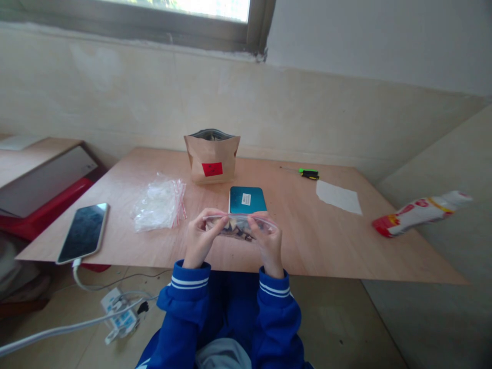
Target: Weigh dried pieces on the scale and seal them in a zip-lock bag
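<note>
Clear zip bag [239, 229] in both hands [199, 236] above wooden table [326, 241]

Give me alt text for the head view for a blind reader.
A person's left hand and right hand hold a clear zip bag of small pieces at a wooden table. Beyond it are a labeled teal item and an open brown pouch; clear plastic bags and a phone lie to the left.

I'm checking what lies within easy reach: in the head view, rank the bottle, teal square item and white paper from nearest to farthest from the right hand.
1. Teal square item: just beyond the right hand, slightly left.
2. White paper: to its right, farther back.
3. Bottle: far right.
</note>
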Tool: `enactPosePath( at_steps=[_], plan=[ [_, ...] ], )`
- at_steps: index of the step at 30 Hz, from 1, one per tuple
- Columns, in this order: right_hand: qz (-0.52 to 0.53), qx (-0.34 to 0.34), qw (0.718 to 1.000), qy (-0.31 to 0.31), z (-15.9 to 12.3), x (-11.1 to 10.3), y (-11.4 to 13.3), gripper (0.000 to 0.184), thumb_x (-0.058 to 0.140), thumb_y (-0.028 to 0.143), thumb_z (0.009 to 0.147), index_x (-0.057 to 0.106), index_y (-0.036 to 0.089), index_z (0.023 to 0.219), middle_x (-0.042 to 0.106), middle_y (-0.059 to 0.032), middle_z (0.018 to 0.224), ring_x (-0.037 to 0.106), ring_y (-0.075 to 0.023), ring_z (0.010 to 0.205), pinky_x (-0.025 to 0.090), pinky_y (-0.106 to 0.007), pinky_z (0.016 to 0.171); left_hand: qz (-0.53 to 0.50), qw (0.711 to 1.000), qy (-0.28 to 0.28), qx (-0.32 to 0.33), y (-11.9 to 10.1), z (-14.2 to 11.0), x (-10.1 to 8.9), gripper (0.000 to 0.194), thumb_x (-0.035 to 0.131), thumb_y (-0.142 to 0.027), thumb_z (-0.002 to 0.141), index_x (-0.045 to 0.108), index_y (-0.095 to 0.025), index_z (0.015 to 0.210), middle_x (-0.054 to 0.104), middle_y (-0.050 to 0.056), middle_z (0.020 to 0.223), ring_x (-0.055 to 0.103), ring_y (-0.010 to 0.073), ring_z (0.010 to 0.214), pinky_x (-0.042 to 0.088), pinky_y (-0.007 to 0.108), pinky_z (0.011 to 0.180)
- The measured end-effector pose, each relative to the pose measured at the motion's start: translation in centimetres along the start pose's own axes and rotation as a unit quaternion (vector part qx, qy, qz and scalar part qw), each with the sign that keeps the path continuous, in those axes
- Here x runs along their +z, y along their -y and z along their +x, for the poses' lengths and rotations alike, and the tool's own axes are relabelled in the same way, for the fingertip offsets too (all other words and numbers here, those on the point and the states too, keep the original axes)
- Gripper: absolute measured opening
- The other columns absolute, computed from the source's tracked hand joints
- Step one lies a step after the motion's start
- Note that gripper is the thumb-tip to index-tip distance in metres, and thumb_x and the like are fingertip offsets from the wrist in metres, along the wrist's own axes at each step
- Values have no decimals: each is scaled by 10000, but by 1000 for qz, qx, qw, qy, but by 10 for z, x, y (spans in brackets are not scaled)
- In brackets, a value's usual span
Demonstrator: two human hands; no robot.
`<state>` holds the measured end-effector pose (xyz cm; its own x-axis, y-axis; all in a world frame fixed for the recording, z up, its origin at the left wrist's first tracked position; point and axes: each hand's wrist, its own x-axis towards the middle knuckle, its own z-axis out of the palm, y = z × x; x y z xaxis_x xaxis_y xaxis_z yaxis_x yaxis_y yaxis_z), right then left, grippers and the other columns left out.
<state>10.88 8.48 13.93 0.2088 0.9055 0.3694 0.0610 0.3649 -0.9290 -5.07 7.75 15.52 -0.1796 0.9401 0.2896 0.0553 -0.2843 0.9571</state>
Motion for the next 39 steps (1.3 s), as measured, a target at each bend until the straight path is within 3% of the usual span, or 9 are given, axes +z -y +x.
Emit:
enactPosePath(
  at_steps=[2,6,10,13,18,27,33,35,39],
  plan=[
    [-4,-10,1000,15,1,-3,3,183,683,360,809,689,207,908,686,-36,892,651,-178,852,537,-336,790,-4,1000,9,-3,-2,0,-1,167,729,-346,761,705,-185,800,700,31,804,648,152,733,505,245,649],
    [-99,-58,993,5,1,-14,14,414,674,354,821,585,240,1209,658,-76,1115,608,-212,1006,487,-399,888,17,999,22,26,-6,-1,-3,140,713,-332,780,695,-195,808,684,33,822,639,156,757,505,262,677],
    [-269,-168,948,17,-1,-15,31,230,675,342,837,672,273,1056,677,-52,1084,564,-236,1065,378,-429,966,67,993,44,82,-9,-2,-2,111,698,-310,798,696,-202,822,677,43,849,629,178,831,500,309,778],
    [-308,-207,928,37,-4,-9,39,63,663,315,862,695,277,900,719,-13,945,598,-214,966,348,-396,925,74,991,53,99,-11,-3,-1,101,686,-299,811,690,-205,847,675,45,869,627,181,840,498,323,792],
    [-297,-229,927,31,-6,-4,39,162,593,252,918,640,245,763,712,29,756,618,-171,773,341,-353,836,73,990,70,98,-13,-3,-1,90,680,-295,817,682,-208,842,671,47,863,629,191,850,494,334,801],
    [-302,-235,922,-56,-10,4,33,203,544,178,910,577,233,717,636,14,682,541,-185,709,345,-342,784,55,990,90,91,-12,-5,6,95,673,-306,824,689,-216,852,673,51,881,628,204,895,487,342,817],
    [-298,-178,938,23,-9,1,41,45,585,231,882,623,233,907,678,-11,879,569,-215,901,319,-371,881,51,994,66,75,-10,-5,8,108,659,-308,839,682,-213,883,653,48,909,630,192,890,492,341,824],
    [-299,-173,938,31,-9,0,42,135,603,260,883,622,244,1016,679,-10,920,580,-213,941,303,-376,916,58,993,63,79,-9,-5,8,107,665,-308,836,683,-212,879,649,45,906,627,191,894,490,340,825],
    [-294,-186,937,23,-7,1,39,44,612,267,902,647,241,901,684,0,905,603,-187,932,293,-360,928,85,989,67,98,-9,-4,7,98,671,-299,833,682,-208,867,655,36,883,620,181,876,484,327,803]
  ],
)
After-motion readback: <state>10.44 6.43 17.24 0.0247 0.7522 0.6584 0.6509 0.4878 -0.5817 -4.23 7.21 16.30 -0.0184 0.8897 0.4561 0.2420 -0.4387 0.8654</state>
